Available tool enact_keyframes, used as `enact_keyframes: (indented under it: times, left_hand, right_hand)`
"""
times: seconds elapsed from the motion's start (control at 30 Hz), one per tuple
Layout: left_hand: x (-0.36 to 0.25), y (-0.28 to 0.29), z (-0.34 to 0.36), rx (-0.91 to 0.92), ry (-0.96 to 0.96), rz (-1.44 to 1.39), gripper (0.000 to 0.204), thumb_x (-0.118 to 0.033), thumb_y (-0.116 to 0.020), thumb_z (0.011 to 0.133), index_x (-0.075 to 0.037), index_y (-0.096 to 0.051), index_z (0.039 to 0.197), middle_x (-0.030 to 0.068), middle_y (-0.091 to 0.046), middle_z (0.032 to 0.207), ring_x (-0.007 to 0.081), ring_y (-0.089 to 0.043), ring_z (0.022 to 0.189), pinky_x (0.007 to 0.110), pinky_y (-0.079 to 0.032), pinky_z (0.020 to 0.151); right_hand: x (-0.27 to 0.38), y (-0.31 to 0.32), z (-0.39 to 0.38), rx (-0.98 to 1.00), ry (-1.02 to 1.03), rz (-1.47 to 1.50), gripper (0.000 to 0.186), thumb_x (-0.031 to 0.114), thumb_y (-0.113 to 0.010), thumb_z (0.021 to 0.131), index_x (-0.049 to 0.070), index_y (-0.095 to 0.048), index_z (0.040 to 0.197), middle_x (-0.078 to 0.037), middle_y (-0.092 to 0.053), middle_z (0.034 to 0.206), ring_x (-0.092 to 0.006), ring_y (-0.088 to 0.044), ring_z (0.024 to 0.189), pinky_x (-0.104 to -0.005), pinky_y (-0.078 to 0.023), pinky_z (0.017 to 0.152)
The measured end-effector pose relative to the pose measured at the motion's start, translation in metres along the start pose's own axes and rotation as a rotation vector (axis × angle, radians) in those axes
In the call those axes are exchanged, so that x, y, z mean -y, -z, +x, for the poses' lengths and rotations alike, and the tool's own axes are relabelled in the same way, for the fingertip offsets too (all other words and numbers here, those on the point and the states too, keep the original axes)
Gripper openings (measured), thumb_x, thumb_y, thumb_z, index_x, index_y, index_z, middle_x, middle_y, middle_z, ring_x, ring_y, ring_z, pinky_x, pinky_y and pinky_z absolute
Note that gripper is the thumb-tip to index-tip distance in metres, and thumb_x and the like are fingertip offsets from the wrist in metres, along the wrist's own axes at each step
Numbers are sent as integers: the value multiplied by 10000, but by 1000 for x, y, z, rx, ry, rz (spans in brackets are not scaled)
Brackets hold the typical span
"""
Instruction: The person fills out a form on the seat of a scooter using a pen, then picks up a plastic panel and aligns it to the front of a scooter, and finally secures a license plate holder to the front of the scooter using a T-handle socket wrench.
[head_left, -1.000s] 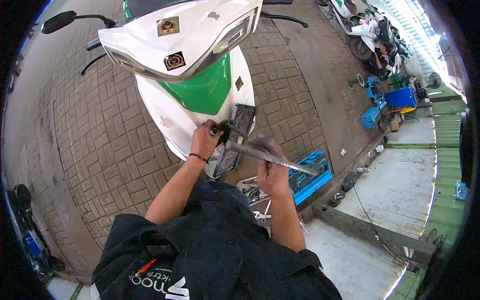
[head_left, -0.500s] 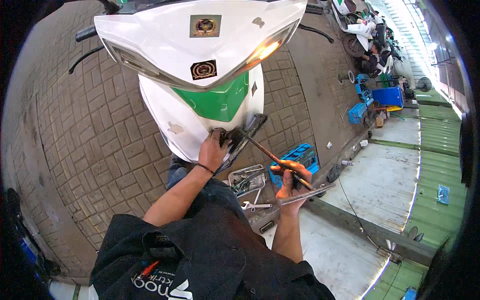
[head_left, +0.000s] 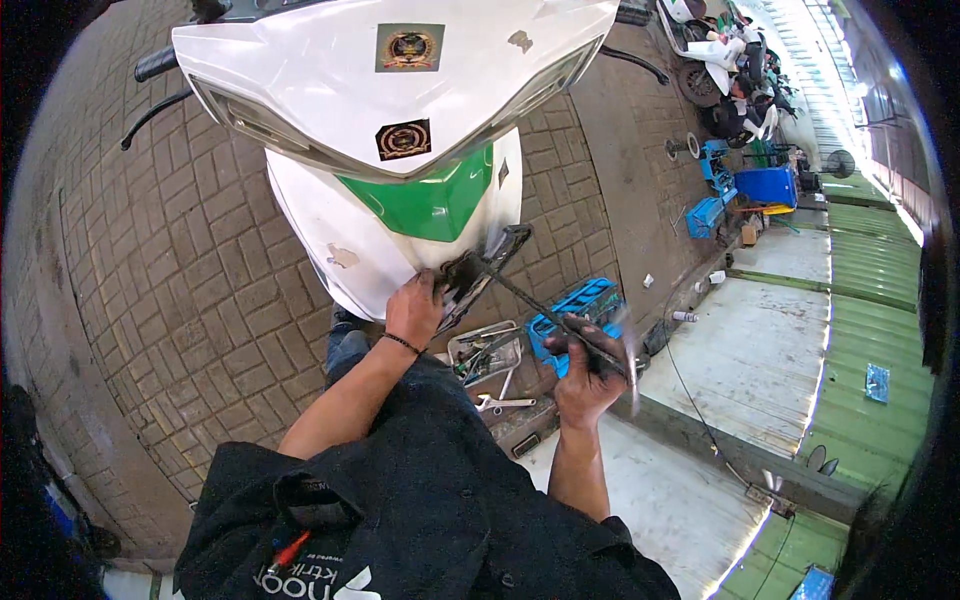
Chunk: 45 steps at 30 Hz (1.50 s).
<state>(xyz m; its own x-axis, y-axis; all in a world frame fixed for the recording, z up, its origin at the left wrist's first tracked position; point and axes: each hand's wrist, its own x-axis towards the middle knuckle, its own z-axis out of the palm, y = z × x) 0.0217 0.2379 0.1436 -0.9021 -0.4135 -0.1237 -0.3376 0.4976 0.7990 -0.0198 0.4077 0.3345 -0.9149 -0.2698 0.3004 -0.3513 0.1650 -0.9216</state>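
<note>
A white and green scooter (head_left: 330,75) faces me, with a dark front part (head_left: 495,262) below its green panel. My left hand (head_left: 415,308) is closed against the lower front of the body beside that dark part. Its fingertips are partly hidden, so what they pinch cannot be made out. In my right hand (head_left: 590,375) is a long-shafted T-handle wrench (head_left: 520,293), gripped near its crossbar. The wrench's far end reaches into the dark part close to my left fingers, where its tip is hidden. Motion blurs the crossbar.
Below the scooter's front lie a tray of tools (head_left: 485,355), a blue plastic crate (head_left: 575,310) and a combination wrench (head_left: 505,403). A spray can (head_left: 685,316) lies to the right. Farther off are a blue bin (head_left: 765,187) and a person (head_left: 740,105) beside other scooters.
The T-handle wrench's crossbar has turned from nearly level to nearly upright in my right hand. My left hand stays at the scooter's front. The orange turn light has gone dark.
</note>
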Motion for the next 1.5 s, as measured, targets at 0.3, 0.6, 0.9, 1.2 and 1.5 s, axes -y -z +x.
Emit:
enact_keyframes:
  times: [0.3, 0.6, 0.9, 1.2, 1.5]
  left_hand:
    - [-10, 4, 1, 79, 24, 52, 227, -252, -500, 898, -69, -620, 957, 194, -646, 845, 387, -628, 765, 494, -502, 670]
    - [-3, -2, 1, 88, 34, 5, 253, -273, -513, 899, -40, -613, 889, 207, -646, 810, 390, -625, 764, 493, -497, 680]
    - [-10, 13, 3, 82, 111, 18, 280, -301, -546, 887, -28, -603, 867, 216, -645, 803, 407, -617, 769, 499, -483, 682]
    - [-5, 5, -3, 34, 80, -21, 288, -309, -539, 891, -33, -618, 859, 213, -644, 783, 410, -616, 750, 503, -487, 668]
    - [10, -6, -4, 90, 20, 102, 291, -324, -506, 910, -61, -624, 863, 197, -643, 752, 375, -629, 718, 474, -507, 642]
  right_hand:
    - [16, 4, 4, 171, 38, -228, 172, -2, -567, 891, 17, -512, 1054, -190, -599, 1068, -228, -636, 813, -352, -555, 718]
    - [-9, 13, -8, 100, 91, -188, 207, 22, -592, 882, 35, -518, 1075, -187, -608, 1032, -245, -651, 752, -333, -566, 614]
    - [17, -4, -1, 192, 53, -190, 155, -9, -602, 869, 7, -569, 1019, -207, -656, 1009, -248, -667, 837, -375, -533, 784]
    - [-3, -2, -13, 93, 90, -227, 163, -4, -583, 881, 24, -527, 1031, -193, -624, 1029, -255, -665, 837, -352, -573, 713]
    - [4, -4, -8, 67, -43, -51, 195, -47, -623, 829, 18, -567, 1003, -180, -650, 1029, -227, -665, 862, -347, -526, 782]
